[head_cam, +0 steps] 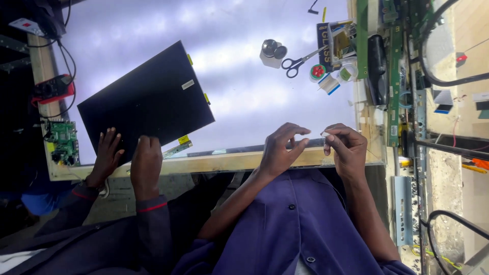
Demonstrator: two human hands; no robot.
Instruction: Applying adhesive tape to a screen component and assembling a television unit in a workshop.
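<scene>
Clearly right hand (347,147) pinches a small white strip (325,134) at lower right; left hand (281,150) hovers with loose fingers, so a slack pinch could drop it

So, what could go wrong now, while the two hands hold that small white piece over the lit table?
1. The small white piece is pinched only at the fingertips of the right hand, beside the left hand; it may slip and be hard to find on the bright table.
2. A co-worker's hands press the black panel nearby; a nudge could jolt the work.
</scene>
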